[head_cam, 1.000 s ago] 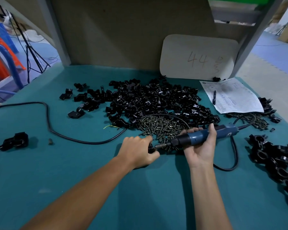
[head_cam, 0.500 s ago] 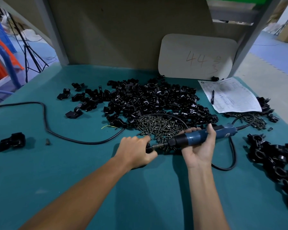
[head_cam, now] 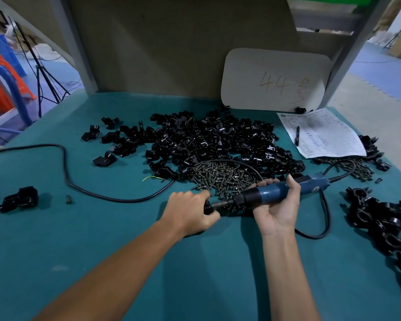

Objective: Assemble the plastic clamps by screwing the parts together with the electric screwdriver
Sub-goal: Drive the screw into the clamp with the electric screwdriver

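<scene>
The left hand (head_cam: 190,214) grips a black clamp (head_cam: 207,208); the right hand (head_cam: 277,209) grasps the electric screwdriver (head_cam: 276,193), its bit meeting the clamp between both hands.

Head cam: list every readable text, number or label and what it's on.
"44", handwritten on the beige board at the back; the scrawl after it is unreadable.
Paper sheet: printed form, too small to read.
Electric screwdriver: a mark on the blue body, too blurred to read.

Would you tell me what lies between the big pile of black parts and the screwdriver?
In the head view, a heap of screws lies there, with a black cord looping over it.
</scene>
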A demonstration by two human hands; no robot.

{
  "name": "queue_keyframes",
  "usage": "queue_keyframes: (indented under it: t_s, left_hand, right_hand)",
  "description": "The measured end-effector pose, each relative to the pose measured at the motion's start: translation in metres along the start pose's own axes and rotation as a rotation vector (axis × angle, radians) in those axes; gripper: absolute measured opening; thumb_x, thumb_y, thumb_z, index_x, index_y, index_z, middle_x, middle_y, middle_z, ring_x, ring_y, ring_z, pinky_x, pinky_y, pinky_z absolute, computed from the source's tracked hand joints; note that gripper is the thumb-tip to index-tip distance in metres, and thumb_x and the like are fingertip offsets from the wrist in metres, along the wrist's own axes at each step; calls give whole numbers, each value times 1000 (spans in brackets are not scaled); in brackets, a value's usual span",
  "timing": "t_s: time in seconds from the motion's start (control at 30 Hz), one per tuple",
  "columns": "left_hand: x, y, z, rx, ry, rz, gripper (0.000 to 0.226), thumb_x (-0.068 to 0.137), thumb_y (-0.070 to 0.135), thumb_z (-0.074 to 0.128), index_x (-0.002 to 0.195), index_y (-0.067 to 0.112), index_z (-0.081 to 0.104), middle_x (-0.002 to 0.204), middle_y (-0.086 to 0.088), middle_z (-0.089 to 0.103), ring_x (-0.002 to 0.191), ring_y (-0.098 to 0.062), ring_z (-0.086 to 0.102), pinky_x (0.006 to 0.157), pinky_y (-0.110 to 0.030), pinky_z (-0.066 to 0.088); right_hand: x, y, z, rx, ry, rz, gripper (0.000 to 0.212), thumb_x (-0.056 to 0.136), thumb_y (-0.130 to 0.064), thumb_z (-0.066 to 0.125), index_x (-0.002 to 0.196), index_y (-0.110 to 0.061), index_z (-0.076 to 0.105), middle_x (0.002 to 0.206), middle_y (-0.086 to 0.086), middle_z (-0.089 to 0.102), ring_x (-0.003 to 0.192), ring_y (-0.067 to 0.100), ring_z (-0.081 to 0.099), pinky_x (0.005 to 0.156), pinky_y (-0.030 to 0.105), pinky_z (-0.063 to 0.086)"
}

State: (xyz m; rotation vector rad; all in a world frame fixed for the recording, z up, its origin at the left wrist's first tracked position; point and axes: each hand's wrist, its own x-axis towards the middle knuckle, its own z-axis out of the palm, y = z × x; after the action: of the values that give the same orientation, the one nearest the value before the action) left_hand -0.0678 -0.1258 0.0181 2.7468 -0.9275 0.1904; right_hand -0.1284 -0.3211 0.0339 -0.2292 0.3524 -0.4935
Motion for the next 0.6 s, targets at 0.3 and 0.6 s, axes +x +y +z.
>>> queue_keyframes:
  t_s: [0.3, 0.6]
  left_hand:
    - [1, 0, 1, -1, 0, 7, 36, 73, 64, 33, 80, 30, 42, 53, 11, 41, 48, -8, 35, 50, -28, 17]
    - [1, -1, 2, -9, -4, 4, 37, 75, 64, 37, 88, 29, 43, 55, 11, 45, 53, -17, 45, 54, -30, 23]
  right_hand:
    - [-2, 1, 1, -5, 10, 11, 26, 82, -34, 78, 83, -17, 58, 77, 0, 60, 69, 16, 61, 89, 33, 50]
    - [-3, 2, 3, -7, 17, 19, 27, 84, -35, 76, 82, -16, 58, 75, 0, 60, 66, 16, 62, 85, 32, 51]
